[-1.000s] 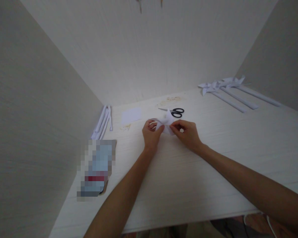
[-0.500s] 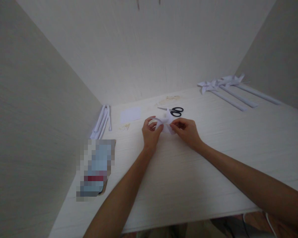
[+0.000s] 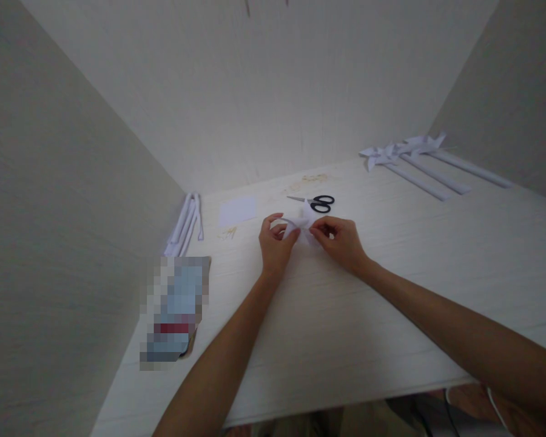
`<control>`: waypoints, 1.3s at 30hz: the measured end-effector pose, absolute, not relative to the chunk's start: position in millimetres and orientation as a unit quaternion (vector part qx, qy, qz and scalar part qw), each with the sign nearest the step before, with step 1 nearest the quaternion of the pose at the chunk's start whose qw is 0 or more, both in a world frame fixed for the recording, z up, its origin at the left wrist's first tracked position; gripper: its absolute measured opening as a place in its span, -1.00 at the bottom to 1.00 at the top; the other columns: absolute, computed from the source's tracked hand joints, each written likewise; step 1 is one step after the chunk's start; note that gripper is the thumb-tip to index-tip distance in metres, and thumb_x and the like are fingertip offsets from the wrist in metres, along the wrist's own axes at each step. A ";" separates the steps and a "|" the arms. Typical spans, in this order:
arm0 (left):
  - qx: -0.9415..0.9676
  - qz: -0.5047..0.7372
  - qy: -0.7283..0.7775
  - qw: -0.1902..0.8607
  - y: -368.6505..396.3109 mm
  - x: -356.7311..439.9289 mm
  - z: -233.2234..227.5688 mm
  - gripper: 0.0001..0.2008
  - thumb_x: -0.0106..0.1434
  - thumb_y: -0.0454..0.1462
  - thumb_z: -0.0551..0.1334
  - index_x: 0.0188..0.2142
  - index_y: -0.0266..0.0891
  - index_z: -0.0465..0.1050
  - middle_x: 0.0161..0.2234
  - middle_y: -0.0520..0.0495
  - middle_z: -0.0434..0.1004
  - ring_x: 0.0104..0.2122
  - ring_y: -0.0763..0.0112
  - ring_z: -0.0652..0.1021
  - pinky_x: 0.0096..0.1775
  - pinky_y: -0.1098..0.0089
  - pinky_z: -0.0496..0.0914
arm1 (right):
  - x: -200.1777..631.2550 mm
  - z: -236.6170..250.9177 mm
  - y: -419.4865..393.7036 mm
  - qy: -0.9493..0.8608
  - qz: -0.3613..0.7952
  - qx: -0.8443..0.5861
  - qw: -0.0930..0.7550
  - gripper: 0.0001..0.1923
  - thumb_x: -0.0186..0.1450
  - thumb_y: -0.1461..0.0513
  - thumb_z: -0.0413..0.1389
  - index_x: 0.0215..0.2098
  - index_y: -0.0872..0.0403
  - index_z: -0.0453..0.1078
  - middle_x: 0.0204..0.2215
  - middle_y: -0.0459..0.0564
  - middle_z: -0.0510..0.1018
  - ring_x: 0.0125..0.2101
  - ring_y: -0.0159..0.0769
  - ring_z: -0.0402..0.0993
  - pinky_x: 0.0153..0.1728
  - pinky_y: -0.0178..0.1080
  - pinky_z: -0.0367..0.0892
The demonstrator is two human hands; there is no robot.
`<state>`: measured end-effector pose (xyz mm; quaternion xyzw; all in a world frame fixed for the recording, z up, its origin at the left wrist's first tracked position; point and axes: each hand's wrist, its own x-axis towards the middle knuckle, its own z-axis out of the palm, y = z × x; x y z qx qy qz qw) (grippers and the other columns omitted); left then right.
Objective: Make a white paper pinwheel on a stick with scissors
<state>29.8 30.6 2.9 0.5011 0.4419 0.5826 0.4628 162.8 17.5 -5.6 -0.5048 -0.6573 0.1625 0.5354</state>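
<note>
While it lies on the pale wood-grain tabletop (image 3: 355, 315) near the middle of the work surface, the small white folded paper piece (image 3: 303, 229) is pinched from both sides: the left hand (image 3: 275, 243) closes thumb and forefinger on its left flap, and the right hand (image 3: 341, 243) closes its fingertips on the right edge. The paper sits directly between the two hands, just ahead of the knuckles, with its longer spread running left to right from one grip to the other; neither hand is clearly nearer. Its pointed flaps stand slightly off the table, thin and creased; the exact fold pattern is too small to tell.

Just beyond the paper lie black-handled scissors (image 3: 317, 203), blades pointing left. Further left lies a flat white paper square (image 3: 238, 210), with a few small pale sticks (image 3: 228, 232) near its front edge. Against the left wall lies a bundle of white rolled paper tubes (image 3: 186, 224), and nearer the viewer a blurred bluish packet (image 3: 175, 309). At the far right rest finished white paper pinwheels on long white stems (image 3: 418, 161), well apart from the hands.
</note>
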 end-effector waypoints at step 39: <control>0.497 0.586 0.431 0.472 31.1 29.5 0.2 -0.52 -0.09 -0.37 0.26 -0.19 -0.20 0.09 -0.53 0.08 0.44 -0.54 0.51 0.48 -0.48 0.51 0.31 | 164.1 -7.4 20.6 -0.636 0.182 -0.509 0.551 -0.94 0.03 0.33 0.08 -0.59 0.14 0.35 -0.69 -0.11 0.37 -0.65 -0.47 0.22 -0.60 -0.38 0.14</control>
